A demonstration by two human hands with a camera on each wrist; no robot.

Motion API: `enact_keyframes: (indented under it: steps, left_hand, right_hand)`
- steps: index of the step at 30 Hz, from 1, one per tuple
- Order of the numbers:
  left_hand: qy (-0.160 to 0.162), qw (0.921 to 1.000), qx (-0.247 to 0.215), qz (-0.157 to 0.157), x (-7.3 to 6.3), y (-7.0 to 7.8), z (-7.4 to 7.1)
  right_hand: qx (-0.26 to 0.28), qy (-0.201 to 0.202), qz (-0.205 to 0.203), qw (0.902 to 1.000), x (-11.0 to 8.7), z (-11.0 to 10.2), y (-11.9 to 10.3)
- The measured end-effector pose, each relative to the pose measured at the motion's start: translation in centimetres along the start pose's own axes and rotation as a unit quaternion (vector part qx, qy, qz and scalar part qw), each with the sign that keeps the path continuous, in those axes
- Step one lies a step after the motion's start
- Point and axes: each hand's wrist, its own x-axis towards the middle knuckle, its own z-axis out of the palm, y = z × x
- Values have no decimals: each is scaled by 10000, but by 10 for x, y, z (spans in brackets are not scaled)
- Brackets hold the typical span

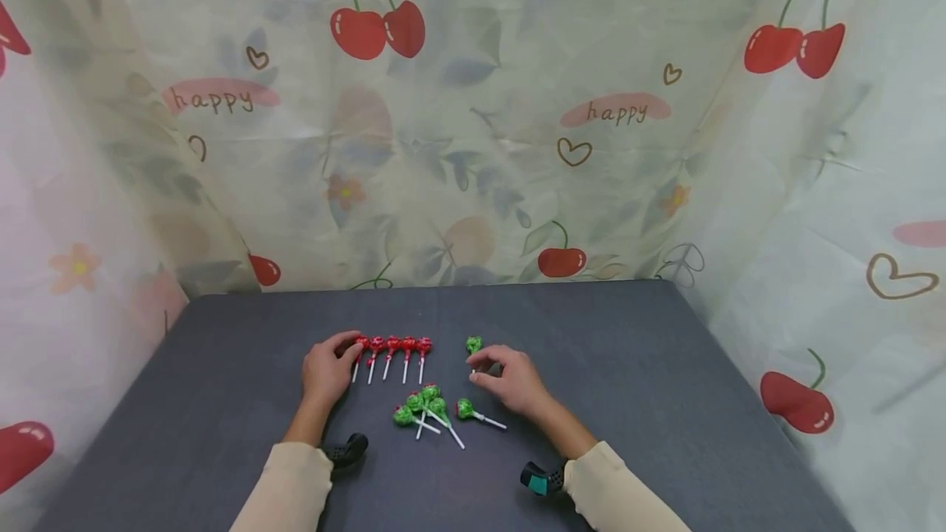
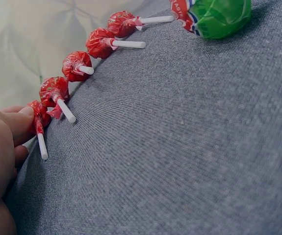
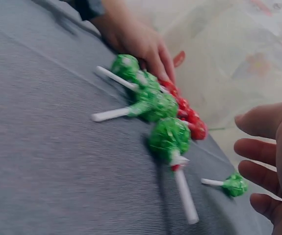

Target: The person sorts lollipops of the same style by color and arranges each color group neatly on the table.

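Several red-wrapped lollipops (image 1: 392, 343) lie in a row, white sticks toward the person. At the row's left end my left hand (image 1: 328, 366) pinches the outermost red lollipop (image 2: 37, 116) by its wrapped head, between thumb and fingers. My right hand (image 1: 512, 380) hovers by a lone green lollipop (image 1: 474, 344), its fingers loosely bent and apart; in the right wrist view that hand (image 3: 278, 152) holds nothing. In the head view the fingers partly cover this lollipop's stick. Nearer the person, several green lollipops (image 1: 431, 393) are heaped together, with another green lollipop (image 1: 464, 409) just right of them.
A dark grey cloth covers the table (image 1: 244, 401). Behind it and along both sides hangs a pale curtain (image 1: 473, 105) printed with cherries and hearts. Dark bands with small devices (image 1: 543, 479) are on both wrists, at the cream sleeves (image 1: 621, 491).
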Motion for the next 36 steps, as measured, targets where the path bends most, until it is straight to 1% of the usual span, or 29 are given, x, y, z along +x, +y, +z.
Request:
enact_keyframes:
  steps: [6,9,18,23,27,30,36]
  left_hand:
    - [15,10000,6,-17,1,0,1]
    - [12,10000,3,-12,1,0,0]
    - [-26,10000,-58,-56,0,1,-1]
    - [-37,10000,-43,-72,0,1,-1]
    - [-44,10000,-48,-74,0,2,-1]
    - [-40,10000,-40,-81,0,2,-1]
    - [-29,10000,-17,-78,0,1,0]
  right_hand:
    - [-286,-217,-576,9977,-15,5,-4]
    - [-400,-276,-709,9963,-20,9,-3]
    - [-606,-500,-536,9955,-26,14,-2]
    - [-766,-608,-639,9932,-27,17,-4]
    - [-968,-681,-644,9909,-28,19,-7]
    - [-1130,-791,-611,9886,-27,19,-9]
    - [-1326,-1164,-521,9829,-25,15,-14]
